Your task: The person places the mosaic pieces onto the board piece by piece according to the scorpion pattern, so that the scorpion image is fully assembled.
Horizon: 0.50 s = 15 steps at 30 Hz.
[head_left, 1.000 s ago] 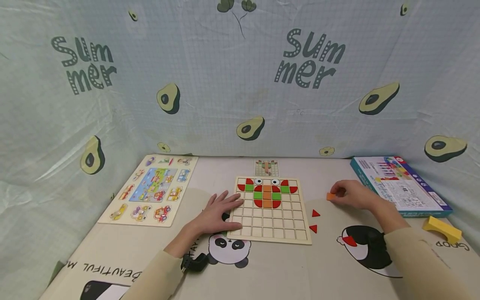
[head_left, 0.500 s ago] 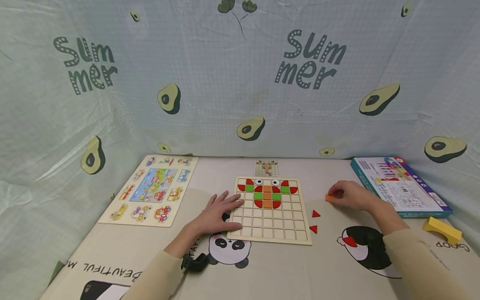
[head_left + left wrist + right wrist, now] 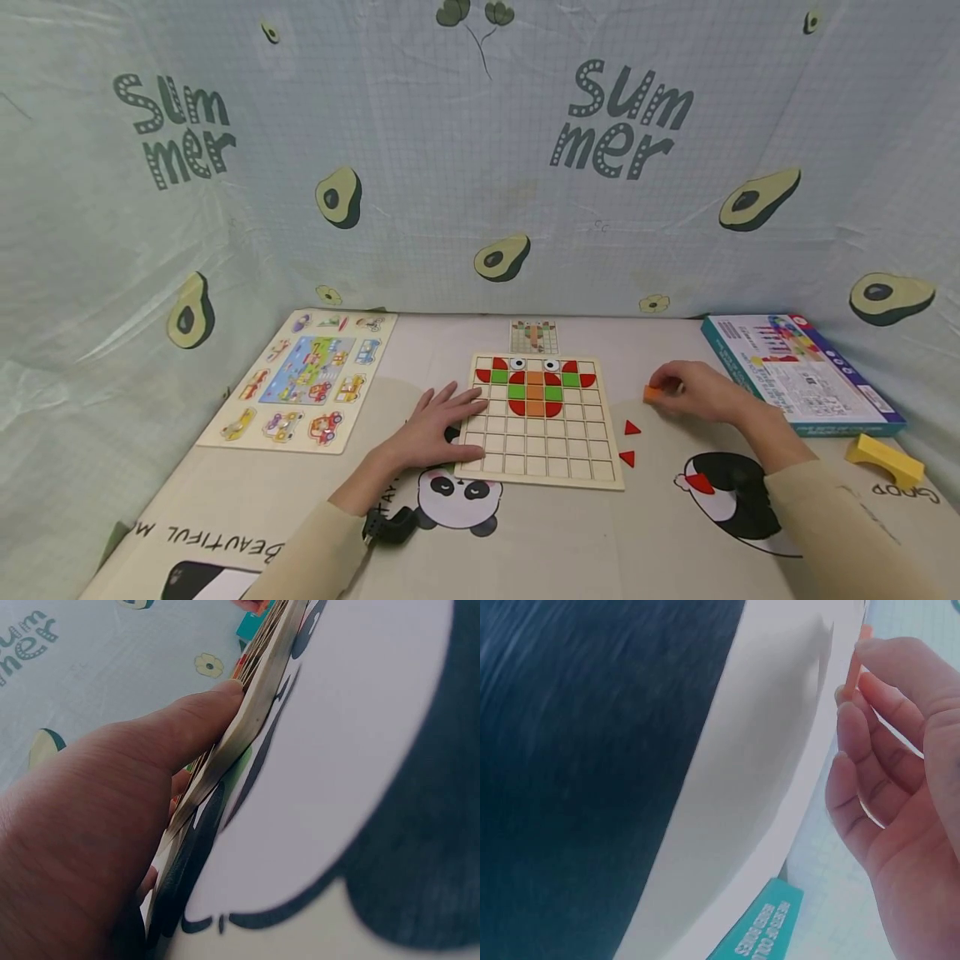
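My right hand (image 3: 693, 392) pinches an orange tile (image 3: 652, 394) between thumb and fingertips, to the right of the grid board. The right wrist view shows that orange tile (image 3: 853, 667) edge-on at the fingertips. My left hand (image 3: 438, 429) rests spread on the left edge of the wooden grid board (image 3: 525, 458), its thumb (image 3: 202, 720) on the rim in the left wrist view. Red, green and orange tiles and two eye tiles fill cells in the board's upper part. Two red triangle tiles (image 3: 632, 427) lie just right of the board.
A small pattern card (image 3: 534, 337) lies behind the board. At left is a vehicle puzzle board (image 3: 300, 433); at right a boxed set (image 3: 825, 383) and a yellow arch block (image 3: 885, 460). A patterned cloth wall (image 3: 420, 167) stands behind.
My right hand has shifted very slightly, carrying the orange tile a little to the left toward the board. My left hand has stayed on the board's edge.
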Each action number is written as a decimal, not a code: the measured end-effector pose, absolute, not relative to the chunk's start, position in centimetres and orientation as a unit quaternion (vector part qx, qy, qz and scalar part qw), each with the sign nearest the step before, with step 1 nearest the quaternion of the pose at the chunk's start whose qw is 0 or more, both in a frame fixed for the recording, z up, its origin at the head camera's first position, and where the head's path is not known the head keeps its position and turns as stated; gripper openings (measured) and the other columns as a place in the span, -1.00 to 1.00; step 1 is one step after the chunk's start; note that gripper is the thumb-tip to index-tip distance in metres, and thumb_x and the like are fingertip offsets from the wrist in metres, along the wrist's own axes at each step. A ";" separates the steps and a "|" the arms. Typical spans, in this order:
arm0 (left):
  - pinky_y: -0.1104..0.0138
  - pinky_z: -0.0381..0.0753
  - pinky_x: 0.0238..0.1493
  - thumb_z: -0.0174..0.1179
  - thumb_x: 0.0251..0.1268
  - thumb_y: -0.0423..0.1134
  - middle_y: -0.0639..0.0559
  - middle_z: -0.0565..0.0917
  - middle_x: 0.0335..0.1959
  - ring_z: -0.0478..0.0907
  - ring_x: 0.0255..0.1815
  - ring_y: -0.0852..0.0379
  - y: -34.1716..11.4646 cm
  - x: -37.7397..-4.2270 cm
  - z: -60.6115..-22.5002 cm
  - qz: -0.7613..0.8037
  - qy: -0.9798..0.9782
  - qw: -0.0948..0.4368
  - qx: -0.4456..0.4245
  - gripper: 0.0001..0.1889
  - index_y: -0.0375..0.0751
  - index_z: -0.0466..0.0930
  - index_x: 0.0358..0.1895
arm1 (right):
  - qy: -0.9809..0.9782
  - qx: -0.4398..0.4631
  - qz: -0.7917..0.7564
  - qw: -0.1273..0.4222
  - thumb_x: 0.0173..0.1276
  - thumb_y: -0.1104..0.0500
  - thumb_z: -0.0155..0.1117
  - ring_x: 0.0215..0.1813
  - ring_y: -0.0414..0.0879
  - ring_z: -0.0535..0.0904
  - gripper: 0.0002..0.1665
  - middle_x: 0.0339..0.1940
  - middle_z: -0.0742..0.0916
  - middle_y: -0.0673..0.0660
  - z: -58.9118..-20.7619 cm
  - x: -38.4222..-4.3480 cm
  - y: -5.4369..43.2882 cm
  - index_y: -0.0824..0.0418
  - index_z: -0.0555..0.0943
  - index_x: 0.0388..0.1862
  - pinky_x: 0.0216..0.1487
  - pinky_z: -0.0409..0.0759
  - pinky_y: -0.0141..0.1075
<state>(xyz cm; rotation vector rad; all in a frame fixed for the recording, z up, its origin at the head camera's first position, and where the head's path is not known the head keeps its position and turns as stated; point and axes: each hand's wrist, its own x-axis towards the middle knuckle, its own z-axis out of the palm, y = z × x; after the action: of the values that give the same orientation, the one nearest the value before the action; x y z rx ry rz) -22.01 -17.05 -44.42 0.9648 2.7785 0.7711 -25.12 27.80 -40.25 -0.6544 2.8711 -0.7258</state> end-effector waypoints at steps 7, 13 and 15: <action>-0.20 -0.30 0.51 0.33 0.26 0.19 -0.02 0.24 0.57 -0.14 0.62 -0.22 -17.0 -22.0 -44.5 0.253 0.911 0.051 0.321 -0.20 -0.06 0.36 0.51 | 0.943 -0.215 -0.247 0.051 0.32 0.30 0.39 -0.16 -0.03 0.52 -0.71 -0.19 0.67 0.05 -40.1 -25.0 26.6 0.35 0.67 0.00 -0.15 0.61 -0.21; -0.20 -0.31 0.51 0.32 0.26 0.19 -0.03 0.24 0.57 -0.14 0.62 -0.23 -17.1 -22.0 -44.4 0.254 0.911 0.050 0.320 -0.20 -0.06 0.37 0.51 | 0.939 -0.227 -0.252 0.051 0.33 0.30 0.36 -0.15 -0.02 0.51 -0.72 -0.19 0.66 0.04 -39.3 -24.8 24.8 0.33 0.67 0.01 -0.13 0.61 -0.20; -0.20 -0.31 0.51 0.32 0.25 0.19 -0.03 0.24 0.57 -0.14 0.62 -0.23 -17.1 -22.0 -44.4 0.255 0.911 0.049 0.319 -0.20 -0.06 0.38 0.51 | 0.938 -0.235 -0.251 0.051 0.33 0.30 0.36 -0.14 -0.02 0.52 -0.72 -0.19 0.66 0.03 -39.2 -24.8 24.2 0.32 0.67 0.01 -0.13 0.62 -0.21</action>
<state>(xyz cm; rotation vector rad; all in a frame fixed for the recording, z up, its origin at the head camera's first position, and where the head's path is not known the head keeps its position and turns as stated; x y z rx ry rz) -21.98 -17.09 -44.42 0.9731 2.7767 0.7756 -24.78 24.15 -39.17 -0.7144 2.8550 -0.7627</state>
